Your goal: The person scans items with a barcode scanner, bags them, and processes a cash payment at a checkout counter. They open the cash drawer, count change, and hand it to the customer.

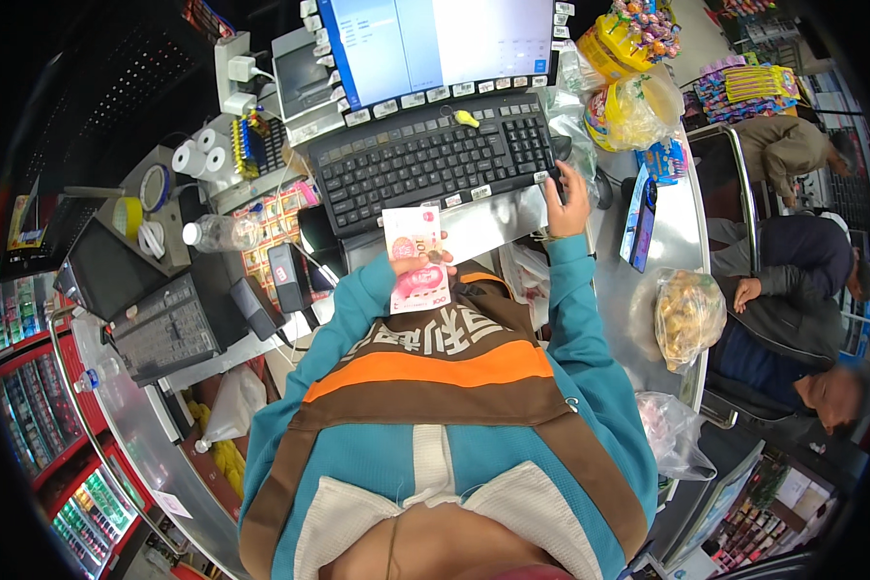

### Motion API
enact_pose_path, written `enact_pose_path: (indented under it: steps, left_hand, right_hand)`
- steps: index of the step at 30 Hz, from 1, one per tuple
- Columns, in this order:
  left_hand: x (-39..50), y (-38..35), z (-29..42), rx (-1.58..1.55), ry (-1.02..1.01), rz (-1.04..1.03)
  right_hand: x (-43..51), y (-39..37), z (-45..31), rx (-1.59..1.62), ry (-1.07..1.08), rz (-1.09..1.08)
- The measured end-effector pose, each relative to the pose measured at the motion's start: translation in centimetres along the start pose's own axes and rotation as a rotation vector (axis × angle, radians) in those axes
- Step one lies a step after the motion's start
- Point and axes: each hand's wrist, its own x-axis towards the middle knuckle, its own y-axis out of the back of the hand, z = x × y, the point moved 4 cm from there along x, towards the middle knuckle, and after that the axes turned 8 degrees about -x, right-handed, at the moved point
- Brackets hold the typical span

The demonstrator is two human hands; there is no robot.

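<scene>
My left hand (pixel 422 262) is closed on a red 100 banknote (pixel 419 286) and holds it upright in front of my brown apron, below the keyboard. A small round coin seems to lie against the note under my thumb. My right hand (pixel 569 203) has its fingers apart at the lower right corner of the black keyboard (pixel 435 159), near the number keys; whether a fingertip touches a key I cannot tell. A yellow-green key fob (pixel 467 118) rests on the keyboard's upper rows. Behind it stands a lit monitor (pixel 442 47) with labels along its frame.
Right, on the metal counter (pixel 612 312), are a phone (pixel 639 221), a plastic bag of yellowish food (pixel 689 319) and yellow candy tubs (pixel 609 109). Several people are beyond it. Left are a clear bottle (pixel 225 233), paper rolls (pixel 203 154), a card terminal (pixel 288 277) and a second keyboard (pixel 163 326).
</scene>
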Motion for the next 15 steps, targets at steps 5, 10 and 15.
enact_pose_path:
  steps: [5,10,15]
  left_hand:
    - [0.1,1.9,0.0,0.012,-0.020,0.044]
    - [-0.1,2.2,0.1,0.033,0.012,0.149]
    - [-0.2,2.0,0.3,0.000,-0.009,0.129]
  right_hand:
    - [0.7,-0.6,-1.2,-0.078,0.133,0.047]
    - [1.0,-0.7,-1.2,-0.193,0.138,0.064]
    - [1.6,-1.1,-2.2,-0.089,0.146,0.033]
